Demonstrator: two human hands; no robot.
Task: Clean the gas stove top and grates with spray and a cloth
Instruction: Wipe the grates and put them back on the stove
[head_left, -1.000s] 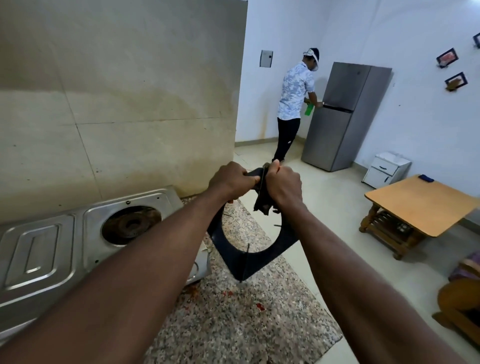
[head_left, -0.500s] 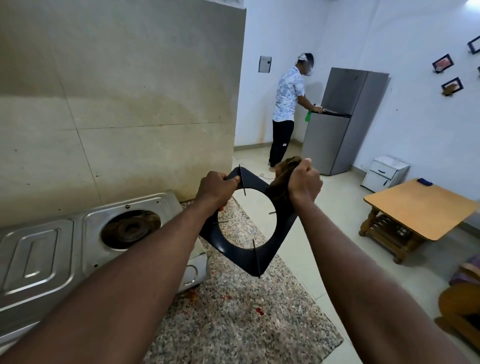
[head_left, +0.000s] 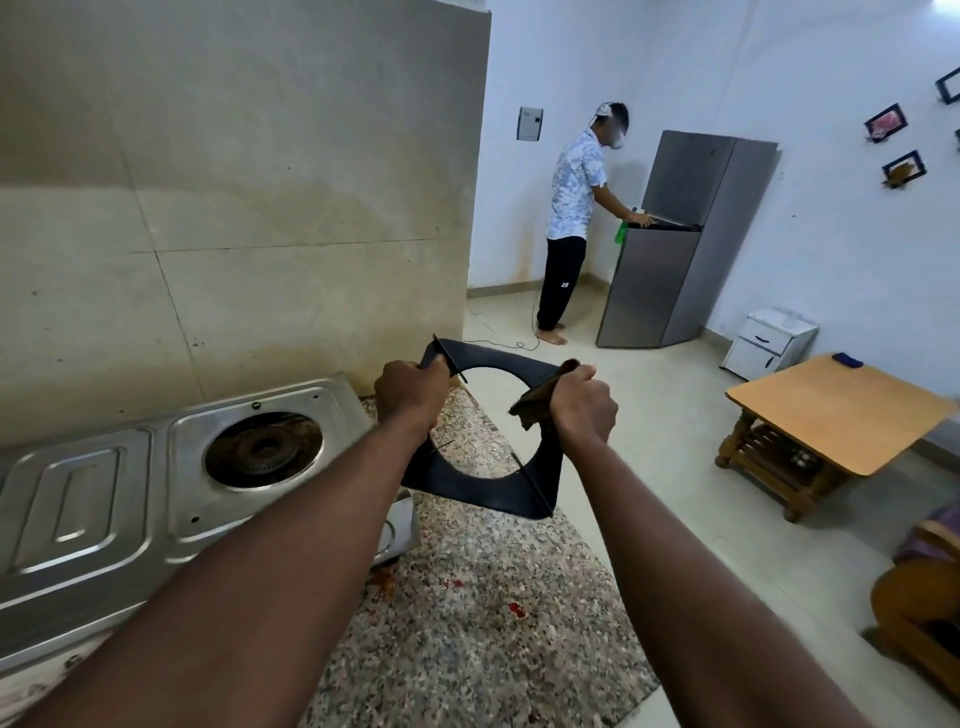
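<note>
Head view: left hand (head_left: 410, 395) grips the grate (head_left: 488, 491), fingers curled, right of the stove (head_left: 156, 499). Right hand (head_left: 582, 410) fingers clamp the cloth (head_left: 535, 405) against it.

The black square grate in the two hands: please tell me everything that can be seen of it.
The black square grate is a flat plate, metal by its look, with a large round hole in the middle and thin prongs at its corners. It is held in the air, tilted, above the speckled granite counter, right of the steel gas stove. The left hand grips its far left corner; the right hand holds a brown cloth against its right side.
</note>
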